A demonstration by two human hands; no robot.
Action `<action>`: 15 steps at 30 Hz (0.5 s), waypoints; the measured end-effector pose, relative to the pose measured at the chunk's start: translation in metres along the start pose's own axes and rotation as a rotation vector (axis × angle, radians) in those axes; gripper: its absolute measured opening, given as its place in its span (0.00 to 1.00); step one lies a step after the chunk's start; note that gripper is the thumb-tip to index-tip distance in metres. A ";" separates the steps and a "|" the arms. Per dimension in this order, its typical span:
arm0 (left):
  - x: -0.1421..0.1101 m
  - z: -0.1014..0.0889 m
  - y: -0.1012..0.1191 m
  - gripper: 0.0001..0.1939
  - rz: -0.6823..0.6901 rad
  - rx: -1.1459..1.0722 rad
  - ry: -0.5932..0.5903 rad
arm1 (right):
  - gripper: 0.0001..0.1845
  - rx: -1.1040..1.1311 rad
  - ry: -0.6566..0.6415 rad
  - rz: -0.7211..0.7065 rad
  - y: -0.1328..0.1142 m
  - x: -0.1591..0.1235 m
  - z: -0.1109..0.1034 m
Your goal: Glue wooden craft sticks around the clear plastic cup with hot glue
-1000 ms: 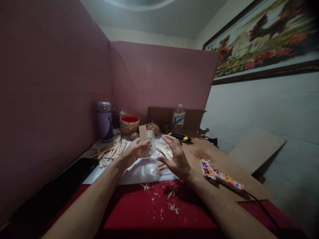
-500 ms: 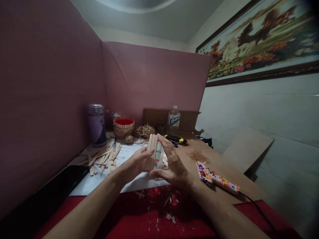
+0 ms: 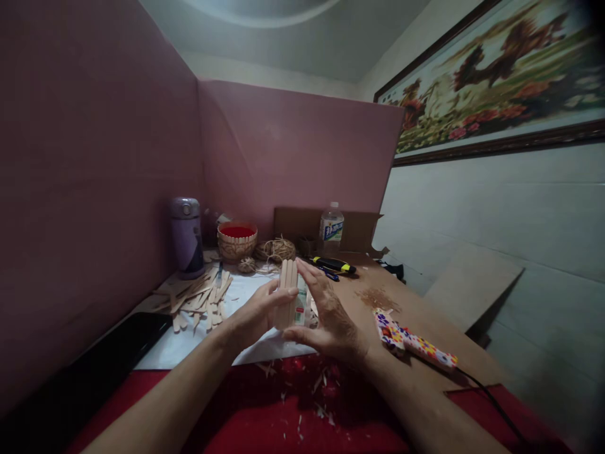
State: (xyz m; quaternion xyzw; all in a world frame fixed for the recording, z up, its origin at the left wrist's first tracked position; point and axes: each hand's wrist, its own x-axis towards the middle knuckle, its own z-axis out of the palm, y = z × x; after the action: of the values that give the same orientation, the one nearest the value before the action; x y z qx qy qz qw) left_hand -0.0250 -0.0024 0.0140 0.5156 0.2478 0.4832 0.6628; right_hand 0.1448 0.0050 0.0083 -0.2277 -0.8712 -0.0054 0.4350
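Between my two hands stands a clear plastic container (image 3: 301, 304) with a green and white label, roughly upright. Several flat wooden craft sticks (image 3: 287, 276) sit side by side along its near-left face. My left hand (image 3: 259, 314) closes around the left side, its thumb lying across the sticks. On the other side my right hand (image 3: 331, 318) holds the container, fingertips at the top by the stick ends and thumb near the bottom. The container's far side and base are partly hidden by the hands.
Loose craft sticks (image 3: 203, 299) lie on white paper at left, beside a black phone (image 3: 137, 331) and purple flask (image 3: 187, 236). Behind are a stick-covered bowl (image 3: 236, 247), twine (image 3: 276, 250), bottle (image 3: 332, 228) and utility knife (image 3: 334, 265). A flower-patterned glue gun (image 3: 411, 340) with a cord lies right.
The view has shifted slightly. Both hands keep hold of the container, which is turned a little more upright, and my left thumb lies farther across the sticks.
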 end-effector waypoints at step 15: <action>0.002 -0.002 0.002 0.25 -0.020 0.170 0.141 | 0.17 0.103 0.374 0.155 0.005 0.006 -0.004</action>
State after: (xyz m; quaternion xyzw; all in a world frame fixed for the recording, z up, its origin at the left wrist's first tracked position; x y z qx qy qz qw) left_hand -0.0268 0.0002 0.0150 0.5321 0.3389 0.4888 0.6025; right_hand 0.1467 0.0109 0.0138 -0.2664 -0.7543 0.0304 0.5993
